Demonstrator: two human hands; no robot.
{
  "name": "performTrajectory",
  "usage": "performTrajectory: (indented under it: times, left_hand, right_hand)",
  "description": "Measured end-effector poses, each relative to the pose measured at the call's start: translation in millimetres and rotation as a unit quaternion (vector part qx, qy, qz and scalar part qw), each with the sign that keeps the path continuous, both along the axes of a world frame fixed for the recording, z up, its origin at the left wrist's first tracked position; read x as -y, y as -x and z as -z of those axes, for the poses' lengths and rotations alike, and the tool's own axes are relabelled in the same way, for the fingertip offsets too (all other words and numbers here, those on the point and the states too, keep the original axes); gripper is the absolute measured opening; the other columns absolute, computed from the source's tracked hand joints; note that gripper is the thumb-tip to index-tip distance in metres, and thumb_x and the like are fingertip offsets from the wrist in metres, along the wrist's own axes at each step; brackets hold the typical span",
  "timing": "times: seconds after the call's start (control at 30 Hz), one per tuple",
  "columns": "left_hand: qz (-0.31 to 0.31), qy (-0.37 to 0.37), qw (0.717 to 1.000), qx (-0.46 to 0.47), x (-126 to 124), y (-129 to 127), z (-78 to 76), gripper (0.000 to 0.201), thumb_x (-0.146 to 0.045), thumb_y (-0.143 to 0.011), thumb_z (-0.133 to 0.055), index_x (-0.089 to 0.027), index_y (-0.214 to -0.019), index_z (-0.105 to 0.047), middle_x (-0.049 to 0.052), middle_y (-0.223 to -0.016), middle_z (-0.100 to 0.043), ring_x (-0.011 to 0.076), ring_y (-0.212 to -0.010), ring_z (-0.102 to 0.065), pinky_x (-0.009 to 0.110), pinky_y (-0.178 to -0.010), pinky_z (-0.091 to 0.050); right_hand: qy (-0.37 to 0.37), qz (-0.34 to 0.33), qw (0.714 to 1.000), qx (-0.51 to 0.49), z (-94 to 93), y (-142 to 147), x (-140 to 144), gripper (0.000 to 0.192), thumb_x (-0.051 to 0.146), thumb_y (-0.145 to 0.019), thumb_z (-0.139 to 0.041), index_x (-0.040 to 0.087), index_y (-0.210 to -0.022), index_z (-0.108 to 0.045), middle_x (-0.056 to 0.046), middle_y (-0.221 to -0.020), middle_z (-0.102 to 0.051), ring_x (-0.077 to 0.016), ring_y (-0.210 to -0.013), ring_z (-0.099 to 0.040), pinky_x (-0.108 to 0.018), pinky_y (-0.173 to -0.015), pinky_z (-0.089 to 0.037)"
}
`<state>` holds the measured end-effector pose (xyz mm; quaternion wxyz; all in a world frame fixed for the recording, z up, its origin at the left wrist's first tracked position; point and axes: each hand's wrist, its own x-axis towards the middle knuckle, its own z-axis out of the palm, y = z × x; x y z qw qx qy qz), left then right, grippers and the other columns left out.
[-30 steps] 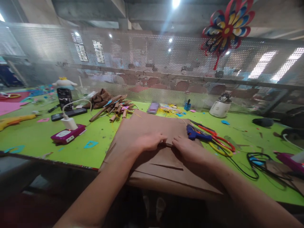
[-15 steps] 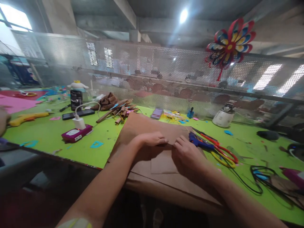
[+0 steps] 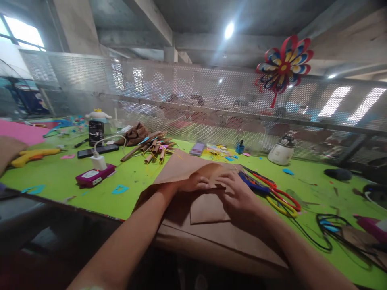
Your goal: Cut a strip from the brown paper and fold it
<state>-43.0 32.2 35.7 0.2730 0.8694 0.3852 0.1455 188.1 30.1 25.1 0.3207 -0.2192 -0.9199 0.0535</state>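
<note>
A big sheet of brown kraft paper (image 3: 178,167) covers the table edge in front of me, its far part curling up over my left forearm. My left hand (image 3: 196,183) has its fingers curled at the fold of this paper, gripping it. Just to its right, my right hand (image 3: 237,191) rests on the paper with fingers apart. Between the two hands runs a narrow dark folded strip (image 3: 218,188). Below it lies a smaller rectangular brown paper piece (image 3: 208,209), flat on the sheet.
To the right are red-handled and yellow-handled scissors (image 3: 282,206), a blue glue gun (image 3: 254,183) and a black cable. Left stand a purple power strip (image 3: 96,175), phones and a yellow glue gun (image 3: 34,156). Rolled brown paper tubes (image 3: 155,151) lie behind; a white bottle (image 3: 281,152) stands back right.
The far part of the sheet has curled up over my left forearm. My right hand's fingers have loosened and spread on the paper. The view has tilted up slightly.
</note>
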Motion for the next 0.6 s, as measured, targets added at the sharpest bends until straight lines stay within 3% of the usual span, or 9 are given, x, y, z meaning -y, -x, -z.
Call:
performTrajectory:
  times: [0.07, 0.13, 0.27, 0.37, 0.47, 0.6]
  left_hand:
    - [0.007, -0.012, 1.000, 0.008, 1, -2, 0.5, 0.033, -0.039, -0.090, -0.045, -0.013, -0.086, -0.064, 0.001, -0.080, -0.059, 0.0112, -0.072, -0.048, 0.020, -0.069, -0.036]
    - [0.008, -0.015, 1.000, 0.013, 2, -5, 1.2, 0.035, -0.040, -0.090, -0.045, -0.011, -0.082, -0.064, 0.000, -0.074, -0.057, 0.0101, -0.067, -0.046, 0.019, -0.064, -0.035]
    - [0.005, -0.026, 1.000, 0.007, 5, -9, 1.3, 0.034, -0.038, -0.090, -0.046, -0.010, -0.082, -0.064, 0.000, -0.070, -0.057, 0.0094, -0.064, -0.046, 0.019, -0.059, -0.033]
    - [0.001, -0.047, 0.999, 0.011, 5, -13, 4.1, 0.029, -0.032, -0.089, -0.047, -0.010, -0.089, -0.065, 0.002, -0.077, -0.062, 0.0104, -0.067, -0.050, 0.018, -0.061, -0.035]
    - [-0.033, -0.078, 0.996, 0.019, 5, -17, 7.6, 0.024, -0.026, -0.088, -0.048, -0.011, -0.093, -0.065, 0.004, -0.082, -0.065, 0.0115, -0.071, -0.054, 0.019, -0.064, -0.038]
    - [-0.045, -0.104, 0.994, 0.002, 10, -20, 2.6, 0.024, -0.027, -0.088, -0.049, -0.013, -0.096, -0.067, 0.005, -0.085, -0.068, 0.0128, -0.074, -0.057, 0.020, -0.065, -0.038]
  right_hand:
    - [0.055, 0.002, 0.998, -0.033, 2.1, -2, -4, 0.033, 0.022, -0.081, -0.057, 0.018, -0.113, -0.058, -0.011, -0.115, -0.056, -0.0234, -0.107, -0.050, -0.039, -0.090, -0.043]
    - [0.125, 0.023, 0.991, -0.038, 5.3, -3, -7, 0.031, 0.030, -0.082, -0.057, 0.017, -0.111, -0.061, -0.011, -0.108, -0.061, -0.0225, -0.097, -0.055, -0.037, -0.083, -0.045]
    - [0.285, 0.057, 0.957, -0.010, 11.0, -2, -11, 0.035, 0.043, -0.085, -0.050, 0.014, -0.080, -0.068, -0.004, -0.072, -0.064, -0.0154, -0.065, -0.054, -0.025, -0.057, -0.040]
    - [0.364, 0.067, 0.929, -0.029, 12.4, -3, -15, 0.038, 0.048, -0.081, -0.055, 0.013, -0.071, -0.065, -0.001, -0.058, -0.057, -0.0125, -0.055, -0.049, -0.023, -0.050, -0.034]
    - [0.402, 0.068, 0.910, -0.074, 11.4, -5, -18, 0.036, 0.049, -0.075, -0.062, 0.013, -0.074, -0.066, -0.001, -0.060, -0.057, -0.0118, -0.055, -0.048, -0.023, -0.050, -0.034]
    - [0.392, 0.062, 0.912, -0.100, 8.5, -8, -20, 0.036, 0.048, -0.071, -0.066, 0.012, -0.074, -0.067, -0.002, -0.062, -0.060, -0.0113, -0.056, -0.048, -0.023, -0.052, -0.036]
